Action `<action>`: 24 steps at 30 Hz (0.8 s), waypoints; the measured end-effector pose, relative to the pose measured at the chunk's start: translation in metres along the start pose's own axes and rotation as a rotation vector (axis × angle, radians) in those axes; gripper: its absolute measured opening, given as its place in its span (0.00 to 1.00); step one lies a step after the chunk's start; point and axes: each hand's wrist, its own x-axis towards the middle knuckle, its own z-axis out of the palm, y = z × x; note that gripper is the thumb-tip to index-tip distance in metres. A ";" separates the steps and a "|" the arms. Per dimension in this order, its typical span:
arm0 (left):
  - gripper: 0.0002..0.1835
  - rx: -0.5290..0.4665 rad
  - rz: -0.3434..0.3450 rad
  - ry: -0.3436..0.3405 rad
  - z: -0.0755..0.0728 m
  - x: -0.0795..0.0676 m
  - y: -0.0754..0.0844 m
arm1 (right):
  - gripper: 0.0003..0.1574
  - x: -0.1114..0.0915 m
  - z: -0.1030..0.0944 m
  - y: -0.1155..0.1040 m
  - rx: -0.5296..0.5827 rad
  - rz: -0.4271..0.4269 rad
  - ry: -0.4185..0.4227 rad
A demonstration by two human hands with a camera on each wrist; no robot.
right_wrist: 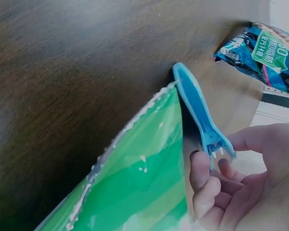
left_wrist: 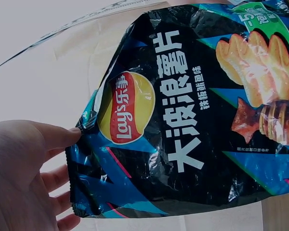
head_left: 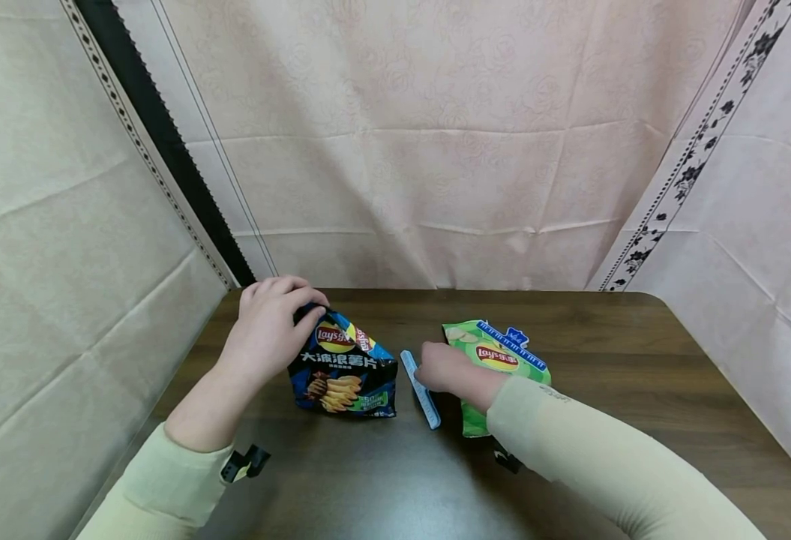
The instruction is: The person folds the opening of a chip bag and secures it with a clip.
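Note:
A black and blue bag of Lay's potato chips (head_left: 344, 375) stands slightly tilted on the brown table. My left hand (head_left: 270, 322) grips its top left corner; in the left wrist view the thumb (left_wrist: 62, 137) presses on the crimped edge of the bag. My right hand (head_left: 459, 371) pinches one end of a light blue bag clip (right_wrist: 195, 98) between thumb and fingers. The clip's other end slants toward the near side, close to the tabletop. Behind the right wrist is a green Lay's bag (head_left: 472, 420), partly hidden by the sleeve, with a dark blue strip (head_left: 513, 345) along its top.
The wooden table (head_left: 341, 480) runs back to a pale patterned cloth (head_left: 402, 172) hanging behind it. More cloth hangs at the left (head_left: 64, 262) and right sides. Small black devices (head_left: 243, 463) are strapped to both wrists.

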 end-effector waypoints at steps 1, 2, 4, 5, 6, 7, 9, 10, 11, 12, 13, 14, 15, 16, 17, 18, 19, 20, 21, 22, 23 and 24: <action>0.06 0.000 0.000 0.001 0.000 0.000 0.000 | 0.36 0.000 0.000 0.001 0.020 -0.001 -0.003; 0.06 -0.001 0.001 0.001 0.000 0.000 0.000 | 0.39 -0.001 -0.001 0.001 0.039 -0.002 -0.008; 0.06 0.001 0.001 0.002 0.000 0.000 0.000 | 0.43 -0.002 -0.002 0.002 0.077 -0.002 -0.024; 0.06 0.001 0.001 0.003 0.000 0.000 0.000 | 0.44 -0.003 -0.003 0.003 0.092 -0.004 -0.032; 0.06 0.002 0.001 0.004 0.000 0.000 0.000 | 0.44 -0.004 -0.003 0.003 0.107 -0.006 -0.041; 0.06 0.003 0.001 0.004 0.000 0.000 0.000 | 0.42 -0.005 -0.004 0.003 0.119 -0.011 -0.047; 0.06 0.004 0.000 0.004 0.000 0.000 0.000 | 0.36 -0.007 -0.005 0.003 0.137 -0.022 -0.059; 0.06 0.003 0.000 0.004 0.000 0.000 0.000 | 0.32 -0.008 -0.006 0.003 0.148 -0.027 -0.065; 0.06 0.003 0.000 0.004 0.000 0.000 0.000 | 0.28 -0.010 -0.007 0.003 0.160 -0.028 -0.069; 0.06 0.002 0.000 0.003 0.000 0.000 0.000 | 0.24 -0.011 -0.008 0.003 0.173 -0.029 -0.073; 0.06 0.002 0.000 0.003 0.000 0.000 0.000 | 0.22 -0.011 -0.009 0.003 0.184 -0.030 -0.076; 0.06 0.002 -0.001 0.003 0.000 0.000 0.000 | 0.21 -0.012 -0.009 0.003 0.190 -0.030 -0.075; 0.06 0.002 -0.001 0.004 0.000 0.000 0.000 | 0.21 -0.012 -0.010 0.003 0.195 -0.032 -0.072; 0.06 0.002 -0.001 0.004 0.000 0.000 0.000 | 0.21 -0.012 -0.010 0.004 0.203 -0.034 -0.067; 0.06 0.003 -0.001 0.005 0.000 0.000 0.000 | 0.21 -0.012 -0.011 0.004 0.205 -0.035 -0.061; 0.06 0.003 -0.001 0.006 0.000 0.000 0.000 | 0.23 -0.012 -0.011 0.005 0.206 -0.038 -0.056; 0.06 0.004 0.000 0.006 0.000 0.000 0.000 | 0.23 -0.012 -0.011 0.006 0.207 -0.040 -0.049; 0.06 0.005 0.000 0.007 0.000 0.000 0.000 | 0.24 -0.012 -0.011 0.006 0.207 -0.042 -0.044; 0.06 0.005 0.000 0.007 0.000 0.000 0.000 | 0.24 -0.011 -0.011 0.007 0.210 -0.046 -0.043; 0.06 0.005 0.000 0.007 -0.001 0.000 0.000 | 0.24 -0.012 -0.011 0.007 0.217 -0.047 -0.041; 0.06 0.005 0.000 0.006 -0.001 0.000 0.001 | 0.25 -0.011 -0.011 0.008 0.223 -0.047 -0.039; 0.06 0.006 0.000 0.006 -0.001 0.000 0.001 | 0.25 -0.011 -0.011 0.009 0.233 -0.048 -0.036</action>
